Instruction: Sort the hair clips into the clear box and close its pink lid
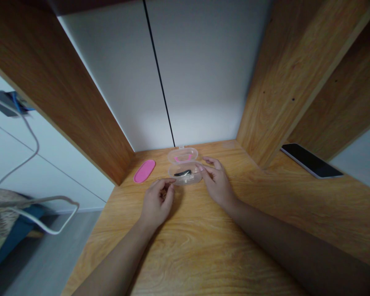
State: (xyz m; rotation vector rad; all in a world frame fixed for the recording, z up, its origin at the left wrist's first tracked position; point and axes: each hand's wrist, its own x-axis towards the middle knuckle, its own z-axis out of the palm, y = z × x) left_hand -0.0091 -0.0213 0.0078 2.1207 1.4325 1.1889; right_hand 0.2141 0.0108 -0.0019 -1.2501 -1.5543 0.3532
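Observation:
An oval clear plastic case (185,181) lies on the wooden desk, its hinged clear lid (195,156) tipped back behind it. Inside the case is a small black and silver item (183,173) that looks like a nail clipper. My left hand (158,199) is curled at the case's front left edge, fingertips on the rim. At the right rim, the thumb and index finger of my right hand (217,181) are pinched together; what sits between them is too small to make out. To the left lies a pink oval tray or lid (144,171).
A dark-screened phone or tablet (311,160) lies at the right, by an upright wooden panel (274,90). A white panel (200,82) closes off the back of the desk. A white cable (33,139) hangs at the left, beyond another wooden upright (64,90).

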